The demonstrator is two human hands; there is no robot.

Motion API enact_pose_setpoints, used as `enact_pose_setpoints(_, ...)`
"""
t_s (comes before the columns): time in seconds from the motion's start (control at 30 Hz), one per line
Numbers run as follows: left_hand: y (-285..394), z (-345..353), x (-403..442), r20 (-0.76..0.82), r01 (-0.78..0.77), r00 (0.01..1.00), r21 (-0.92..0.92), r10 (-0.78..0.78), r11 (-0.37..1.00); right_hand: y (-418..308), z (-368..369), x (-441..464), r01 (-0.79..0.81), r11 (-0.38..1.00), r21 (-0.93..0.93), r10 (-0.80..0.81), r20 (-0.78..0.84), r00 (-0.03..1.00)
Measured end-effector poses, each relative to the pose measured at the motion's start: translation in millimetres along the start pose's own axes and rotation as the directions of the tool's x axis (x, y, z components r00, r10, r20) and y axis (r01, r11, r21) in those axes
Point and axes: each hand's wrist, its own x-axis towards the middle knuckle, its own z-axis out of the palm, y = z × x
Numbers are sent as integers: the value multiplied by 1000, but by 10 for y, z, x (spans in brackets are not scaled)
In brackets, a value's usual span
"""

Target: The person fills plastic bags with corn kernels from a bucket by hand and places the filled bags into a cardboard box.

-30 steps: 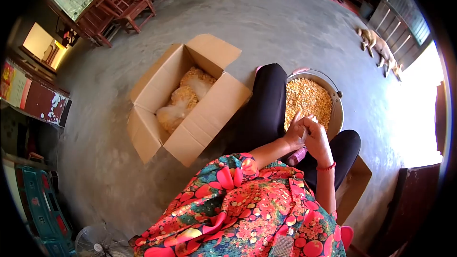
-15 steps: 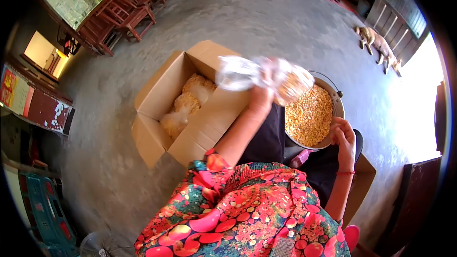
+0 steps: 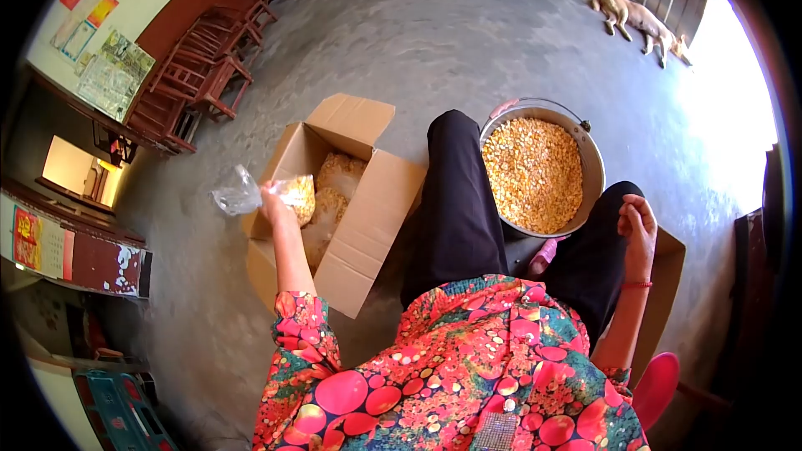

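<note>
My left hand (image 3: 274, 205) grips the gathered neck of a clear plastic bag of corn kernels (image 3: 300, 198) over the left side of an open cardboard box (image 3: 357, 266). The bag's empty top sticks out to the left of the fist. Inside the box lie other filled bags (image 3: 328, 209). Near my right knee, my right hand (image 3: 637, 221) is raised with its fingers curled together; whether anything small is between them cannot be made out. A metal bucket (image 3: 594, 169) full of loose yellow corn kernels (image 3: 533, 174) stands between my knees.
Another cardboard box (image 3: 666, 284) is beside my right leg, near a pink-red seat edge (image 3: 657, 390). A dog (image 3: 639, 18) lies on the floor at the upper right. Wooden chairs (image 3: 196, 71) line the wall at the upper left. A green plastic item (image 3: 121, 409) is at lower left.
The bag of corn has travelled left in my left hand, from near the bucket to over the box. My right hand has moved right, away from the bucket rim. The view has shifted.
</note>
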Motion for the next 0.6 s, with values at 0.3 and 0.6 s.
enact_pose_setpoints(0.3, -914, -1165, 483, 432, -443, 864, 896, -259, 16, 114, -469, -175, 70, 997, -30, -76, -315, 946)
enact_pose_setpoints(0.6, -442, -312, 299, 511, -478, 530, 839, -677, 259, 2315, -2087, -850, -424, 841, -335, 128, -639, 759)
